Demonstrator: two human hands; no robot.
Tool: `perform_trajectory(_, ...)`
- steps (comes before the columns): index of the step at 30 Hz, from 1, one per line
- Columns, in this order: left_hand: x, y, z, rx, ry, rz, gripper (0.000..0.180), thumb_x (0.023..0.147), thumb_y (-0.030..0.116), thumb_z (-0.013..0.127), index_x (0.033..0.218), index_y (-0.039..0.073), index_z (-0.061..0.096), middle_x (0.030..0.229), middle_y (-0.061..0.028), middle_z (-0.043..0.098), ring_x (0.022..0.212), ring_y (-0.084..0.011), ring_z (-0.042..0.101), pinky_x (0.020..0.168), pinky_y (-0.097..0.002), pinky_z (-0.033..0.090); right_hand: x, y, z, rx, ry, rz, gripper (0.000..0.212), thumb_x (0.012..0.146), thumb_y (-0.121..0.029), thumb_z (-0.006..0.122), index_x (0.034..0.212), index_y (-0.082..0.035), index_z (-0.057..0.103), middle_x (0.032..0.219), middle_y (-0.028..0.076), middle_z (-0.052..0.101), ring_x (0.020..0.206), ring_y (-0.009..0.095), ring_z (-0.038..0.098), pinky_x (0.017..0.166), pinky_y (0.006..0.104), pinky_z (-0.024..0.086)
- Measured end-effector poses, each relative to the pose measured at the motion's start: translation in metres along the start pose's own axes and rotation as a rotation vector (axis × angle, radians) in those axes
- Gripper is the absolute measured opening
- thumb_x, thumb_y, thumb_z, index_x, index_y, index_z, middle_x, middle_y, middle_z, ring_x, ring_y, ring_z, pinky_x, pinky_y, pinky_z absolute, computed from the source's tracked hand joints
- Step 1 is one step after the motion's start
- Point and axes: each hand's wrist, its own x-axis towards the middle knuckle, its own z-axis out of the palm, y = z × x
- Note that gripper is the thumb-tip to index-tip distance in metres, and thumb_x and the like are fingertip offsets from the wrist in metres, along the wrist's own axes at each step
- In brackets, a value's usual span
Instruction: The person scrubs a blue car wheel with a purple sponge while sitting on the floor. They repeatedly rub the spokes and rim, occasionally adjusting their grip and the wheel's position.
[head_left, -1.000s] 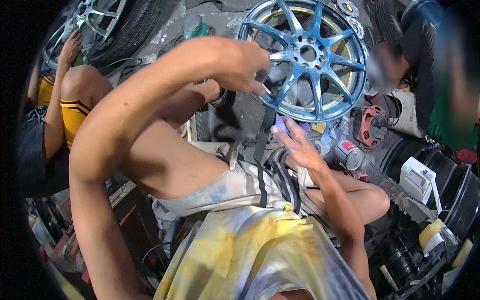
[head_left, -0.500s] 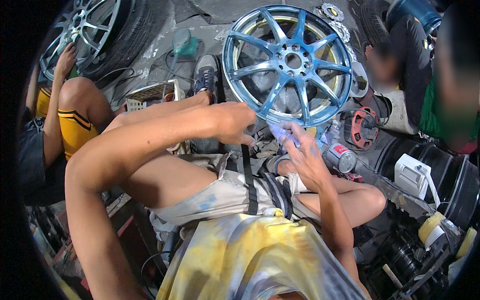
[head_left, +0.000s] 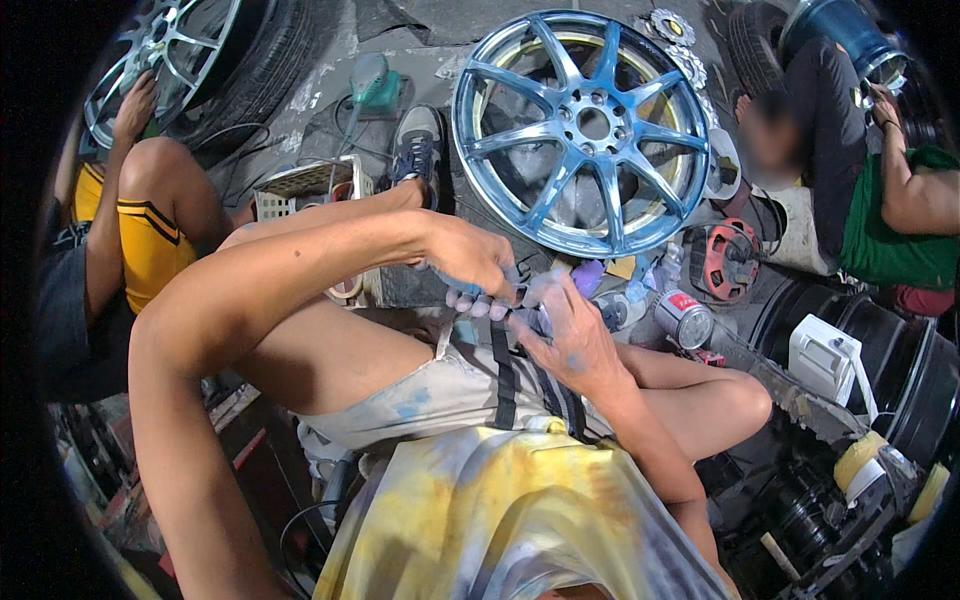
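Nearest to me, the stained yellow and grey shirt (head_left: 480,500) runs out of view at the lower edge and covers the top of my pale shorts (head_left: 400,402). A dark strap (head_left: 503,378) crosses the shorts, its upper end lost behind my hands. Over my lap, my left grip (head_left: 463,258) is turned down with the fingers curled in, their pale, dusty tips showing in a row. My right grip (head_left: 580,345) comes up just beside it, thumb toward the left fingertips, fingers half bent and smeared by blur. The two meet or nearly meet; I cannot tell whether they touch, or whether either grasps anything, since the space between them is too blurred.

Just past my right fingers is a small purple piece (head_left: 588,272), partly hidden by them. To its right a silver can (head_left: 686,320) lies tilted. Beyond, the blue wheel (head_left: 604,178) lies face up, well clear of both hands, its spokes fully visible but whatever bears it hidden underneath. Farther left, a co-worker's hand (head_left: 136,108) is at another wheel (head_left: 165,55), cut off by the dark rim. Far right, another person's hand (head_left: 886,106) is beside a blue drum-shaped thing (head_left: 835,42), also cut off above.
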Motion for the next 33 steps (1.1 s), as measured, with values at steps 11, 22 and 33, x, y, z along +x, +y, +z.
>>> perform_trajectory(11,-0.016,-0.043,-0.156,0.863,1.158,-0.239,0.063,0.098,0.057,0.058,0.101,-0.004,0.074,0.1,-0.029,0.073,0.101,-0.0454,0.071,0.089,-0.0531,0.057,0.026,0.05,0.032,-0.176,0.221,0.191,0.018,0.093,-0.006,0.069,0.109,0.0,0.066,0.097,0.022,0.059,0.085,0.046,0.064,0.072,0.0513,0.052)
perform_trajectory(22,0.101,-0.084,-0.168,-0.081,1.841,0.009,0.062,0.107,0.05,0.039,0.112,-0.007,0.064,0.11,-0.0351,0.069,0.107,-0.0534,0.065,0.097,-0.0577,0.051,0.068,0.052,0.07,-0.431,0.209,0.287,0.007,0.092,0.001,0.058,0.087,0.002,0.062,0.089,0.022,0.057,0.084,0.043,0.065,0.071,0.0529,0.051)
perform_trajectory(33,0.096,-0.08,-0.163,-0.152,1.87,0.074,0.058,0.109,0.045,0.038,0.105,-0.006,0.065,0.105,-0.0347,0.07,0.102,-0.0532,0.066,0.092,-0.0593,0.051,0.082,0.051,0.063,-0.578,0.147,0.323,0.01,0.084,-0.004,0.061,0.087,0.002,0.068,0.095,0.024,0.066,0.083,0.042,0.067,0.073,0.0513,0.054)
